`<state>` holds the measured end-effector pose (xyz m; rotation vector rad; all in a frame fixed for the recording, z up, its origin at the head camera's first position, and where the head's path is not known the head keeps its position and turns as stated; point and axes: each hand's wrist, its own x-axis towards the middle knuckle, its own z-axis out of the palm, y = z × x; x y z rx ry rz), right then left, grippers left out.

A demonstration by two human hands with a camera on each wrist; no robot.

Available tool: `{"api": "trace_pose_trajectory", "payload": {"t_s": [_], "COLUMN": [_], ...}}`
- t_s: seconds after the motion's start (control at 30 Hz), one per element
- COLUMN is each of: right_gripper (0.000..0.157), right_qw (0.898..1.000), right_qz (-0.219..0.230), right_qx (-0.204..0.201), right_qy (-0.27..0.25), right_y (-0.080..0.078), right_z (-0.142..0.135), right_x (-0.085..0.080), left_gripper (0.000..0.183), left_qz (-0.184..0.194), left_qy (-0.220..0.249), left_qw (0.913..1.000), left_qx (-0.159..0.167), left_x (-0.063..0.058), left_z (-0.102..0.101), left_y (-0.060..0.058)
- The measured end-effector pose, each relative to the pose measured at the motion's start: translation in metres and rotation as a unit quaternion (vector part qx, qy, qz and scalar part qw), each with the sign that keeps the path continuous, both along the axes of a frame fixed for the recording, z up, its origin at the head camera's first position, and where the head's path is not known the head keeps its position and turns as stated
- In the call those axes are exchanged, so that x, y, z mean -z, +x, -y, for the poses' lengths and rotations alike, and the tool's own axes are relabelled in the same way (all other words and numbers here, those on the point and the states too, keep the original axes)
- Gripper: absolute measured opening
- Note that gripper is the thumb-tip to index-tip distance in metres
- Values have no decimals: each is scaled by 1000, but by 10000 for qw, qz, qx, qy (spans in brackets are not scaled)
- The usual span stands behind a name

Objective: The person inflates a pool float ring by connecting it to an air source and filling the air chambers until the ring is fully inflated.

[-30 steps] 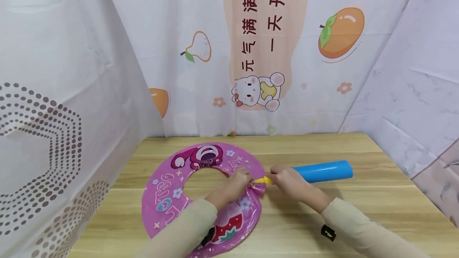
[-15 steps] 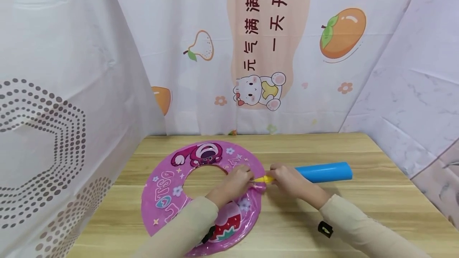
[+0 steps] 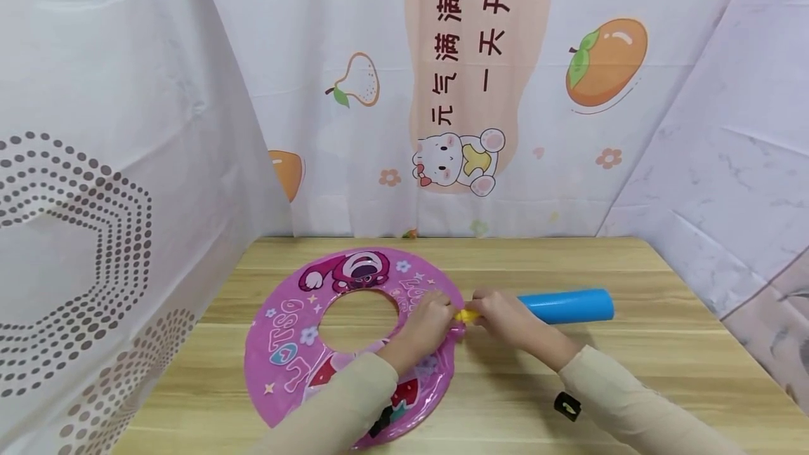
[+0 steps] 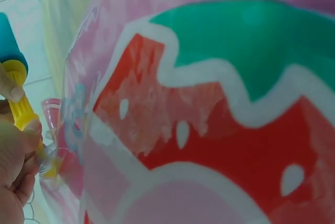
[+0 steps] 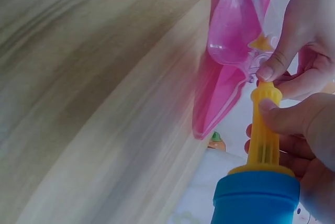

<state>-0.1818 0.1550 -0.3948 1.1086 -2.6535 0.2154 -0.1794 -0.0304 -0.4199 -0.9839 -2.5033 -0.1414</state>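
Note:
A pink swim ring [image 3: 278, 300] with bear, strawberry and flower prints lies at the left of the table. My left hand [image 3: 430, 321] reaches over it to its right side, where thumb and fingers pinch the clear valve [image 4: 48, 158] around the yellow nozzle tip. My right hand [image 3: 505, 314] grips the yellow nozzle [image 5: 264, 135] of a blue hand pump [image 3: 569, 306], thumb on top and fingers underneath. The pump's barrel extends to the right, and its nozzle points left at the valve. Near the valve the ring's film [image 5: 233, 35] is creased.
Beneath everything is a wood-grain table [image 3: 632, 371]. A printed white curtain [image 3: 347, 181] hangs behind its far edge, with more sheeting at both sides. A black wrist device [image 3: 567, 406] shows below the right sleeve.
My left hand has shifted right, covering the nozzle tip that showed before. The swim ring has turned slightly, and the pump has moved a little left. My right hand keeps its grip.

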Motion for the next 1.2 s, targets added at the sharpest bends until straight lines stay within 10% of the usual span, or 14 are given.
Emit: {"api": "trace_pose_trajectory", "payload": {"t_s": [0.23, 0.43, 0.93, 1.2], "right_gripper": [46, 79, 64, 61], "right_qw": [9997, 9990, 9954, 9920], "right_qz": [156, 295, -652, -887], "right_qx": [79, 338, 518, 455], "right_qy": [-161, -18, -480, -770], "right_y": [5, 12, 19, 18], "right_z": [-15, -54, -104, -98], "right_x": [-5, -16, -18, -9], "left_gripper": [10, 13, 15, 43], "left_qz": [-243, 362, 609, 1448], "left_qy": [346, 667, 881, 916], "left_qw": [9988, 9969, 9942, 9847], "left_qx": [263, 194, 68, -305], "left_x": [8, 5, 2, -3], "left_z": [4, 4, 9, 23], "left_y": [-5, -4, -4, 10]}}
